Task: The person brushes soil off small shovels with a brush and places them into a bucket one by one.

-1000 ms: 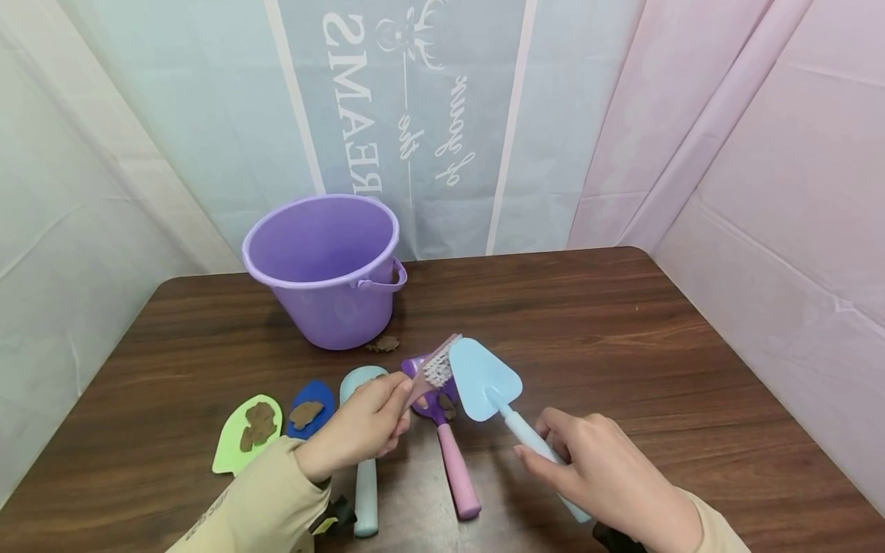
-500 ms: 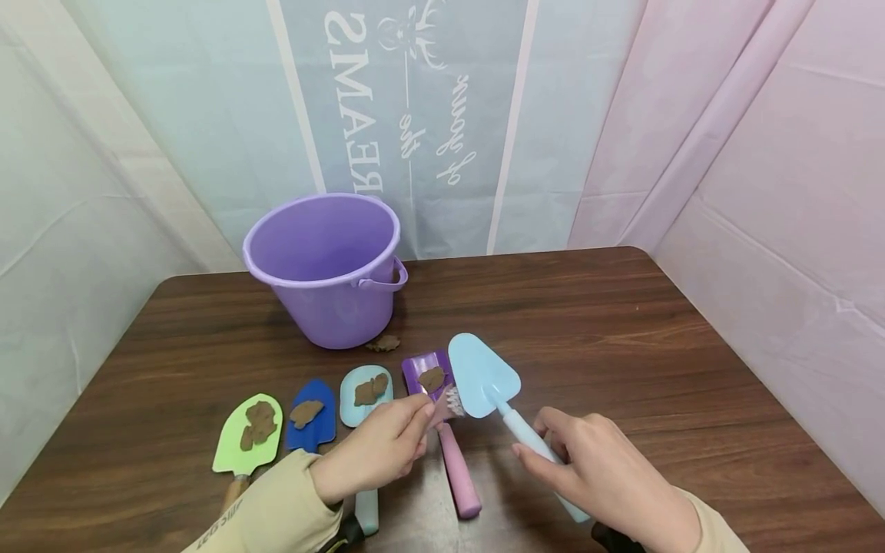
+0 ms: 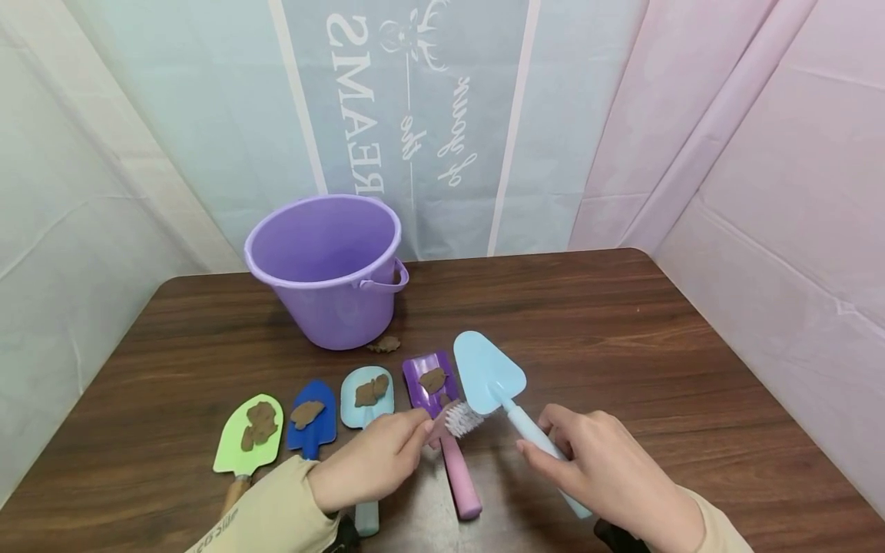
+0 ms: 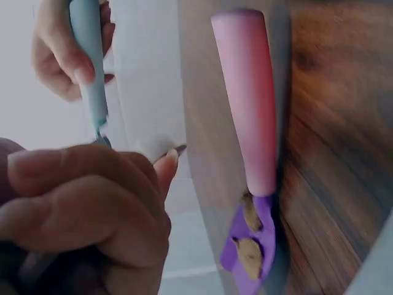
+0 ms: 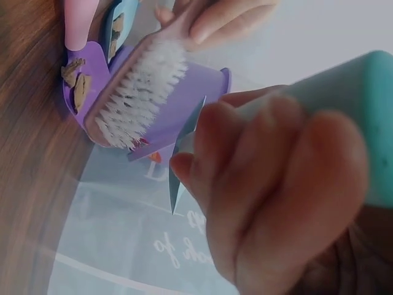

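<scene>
In the head view my left hand (image 3: 373,465) holds a pink scrub brush (image 3: 462,420) with white bristles, which face the trowel in my right hand. My right hand (image 3: 601,465) grips the pale handle of that light blue trowel (image 3: 486,372), raised above the table with its blade pointing away. The bristles hang close to the blade's left edge; whether they touch it I cannot tell. Fingers wrap the trowel handle in the right wrist view, where the brush (image 5: 144,92) shows its full bristle row. Beneath the brush lies a purple shovel (image 3: 432,361) with a pink handle.
A purple bucket (image 3: 339,315) stands at the back left, a dry leaf (image 3: 384,344) by its base. Left of the purple shovel lie a pale blue shovel (image 3: 354,376), a blue one (image 3: 321,392) and a green one (image 3: 231,442), each bearing brown leaf-like pieces.
My left hand has brought the brush down toward me along the trowel's left side, uncovering the pale blue and purple blades. The trowel has shifted slightly right.
</scene>
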The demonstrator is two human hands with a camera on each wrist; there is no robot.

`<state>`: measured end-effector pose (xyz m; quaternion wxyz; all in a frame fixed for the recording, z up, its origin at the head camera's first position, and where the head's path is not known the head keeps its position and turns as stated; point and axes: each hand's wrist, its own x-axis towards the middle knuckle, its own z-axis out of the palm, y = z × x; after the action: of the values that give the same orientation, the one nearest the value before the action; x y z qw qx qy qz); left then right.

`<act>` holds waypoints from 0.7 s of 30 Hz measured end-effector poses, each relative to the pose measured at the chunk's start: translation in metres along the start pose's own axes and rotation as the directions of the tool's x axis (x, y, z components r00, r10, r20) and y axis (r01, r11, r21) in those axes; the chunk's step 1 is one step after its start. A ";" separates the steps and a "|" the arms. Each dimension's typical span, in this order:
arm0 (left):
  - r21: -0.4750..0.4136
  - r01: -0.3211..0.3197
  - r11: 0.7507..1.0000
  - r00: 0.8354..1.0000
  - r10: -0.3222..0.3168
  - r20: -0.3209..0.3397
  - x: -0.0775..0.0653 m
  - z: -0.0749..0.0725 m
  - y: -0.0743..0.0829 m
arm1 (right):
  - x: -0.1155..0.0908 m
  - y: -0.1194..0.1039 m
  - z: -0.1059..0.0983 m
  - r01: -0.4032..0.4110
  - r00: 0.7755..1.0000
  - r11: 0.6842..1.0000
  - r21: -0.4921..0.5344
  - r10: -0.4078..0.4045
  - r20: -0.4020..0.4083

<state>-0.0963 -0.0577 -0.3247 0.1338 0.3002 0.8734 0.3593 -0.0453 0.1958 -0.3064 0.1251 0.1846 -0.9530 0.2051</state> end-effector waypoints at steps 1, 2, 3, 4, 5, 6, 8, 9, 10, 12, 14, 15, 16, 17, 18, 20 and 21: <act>-0.009 0.012 1.000 1.000 -0.012 -0.015 0.001 -0.002 -0.002 | 0.000 0.000 -0.001 -0.001 1.000 1.000 0.006 0.001 0.001; -0.024 0.033 0.999 0.999 -0.034 -0.028 0.002 -0.004 -0.004 | 0.000 -0.001 -0.001 0.000 1.000 1.000 0.010 0.000 0.001; -0.035 0.043 0.998 0.998 -0.045 -0.048 0.004 -0.006 -0.005 | 0.000 -0.001 -0.001 0.000 1.000 1.000 0.019 0.000 0.009; -0.049 0.060 0.997 0.996 -0.063 -0.067 0.005 -0.009 -0.006 | 0.000 -0.002 -0.002 -0.003 1.000 1.000 0.026 0.003 0.019; -0.070 0.079 0.994 0.993 -0.084 -0.078 0.006 -0.011 -0.006 | -0.001 -0.002 -0.002 -0.003 1.000 0.999 0.033 0.002 0.025; -0.092 0.094 0.991 0.991 -0.102 -0.089 0.007 -0.012 -0.007 | -0.001 -0.002 -0.002 -0.003 0.999 0.999 0.040 0.001 0.033; -0.133 0.119 0.984 0.985 -0.134 -0.108 0.009 -0.014 -0.007 | -0.002 -0.002 -0.001 0.005 0.999 0.999 0.040 -0.006 0.031; -0.158 0.128 0.979 0.983 -0.147 -0.113 0.010 -0.015 -0.006 | -0.002 -0.002 -0.001 0.009 0.999 0.999 0.039 -0.010 0.030; -0.185 0.142 0.972 0.980 -0.165 -0.114 0.010 -0.015 -0.006 | -0.002 -0.002 -0.001 0.013 1.000 0.999 0.035 -0.014 0.023; -0.241 0.148 0.959 0.978 -0.179 -0.111 0.012 -0.015 -0.005 | -0.002 -0.002 0.000 0.021 1.000 0.999 0.030 -0.021 0.010; -0.264 0.144 0.954 0.978 -0.179 -0.111 0.013 -0.013 -0.004 | -0.002 -0.002 0.001 0.026 1.000 0.999 0.027 -0.026 -0.002; -0.275 0.140 0.951 0.978 -0.176 -0.110 0.013 -0.012 -0.004 | -0.003 -0.002 0.001 0.028 1.000 0.999 0.026 -0.028 -0.007; -0.282 0.137 0.950 0.979 -0.173 -0.109 0.013 -0.011 -0.004 | -0.003 -0.002 0.002 0.029 1.000 0.999 0.025 -0.029 -0.011; -0.282 0.133 0.950 0.980 -0.169 -0.108 0.013 -0.010 -0.004 | -0.003 -0.002 0.002 0.031 0.999 0.999 0.025 -0.031 -0.014; -0.279 0.129 0.952 0.980 -0.165 -0.109 0.012 -0.009 -0.004 | -0.003 -0.002 0.002 0.033 0.999 0.999 0.025 -0.033 -0.017; -0.265 0.125 0.956 0.981 -0.159 -0.112 0.011 -0.007 -0.004 | -0.003 -0.002 0.002 0.037 0.999 0.999 0.022 -0.036 -0.020; -0.269 0.123 0.955 0.982 -0.157 -0.108 0.011 -0.007 -0.004 | -0.003 -0.002 0.002 0.039 0.999 0.999 0.022 -0.038 -0.020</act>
<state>-0.1092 -0.0570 -0.3228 0.1411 0.1938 0.8443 0.4792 -0.0423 0.1942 -0.3086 0.1362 0.2022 -0.9457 0.2151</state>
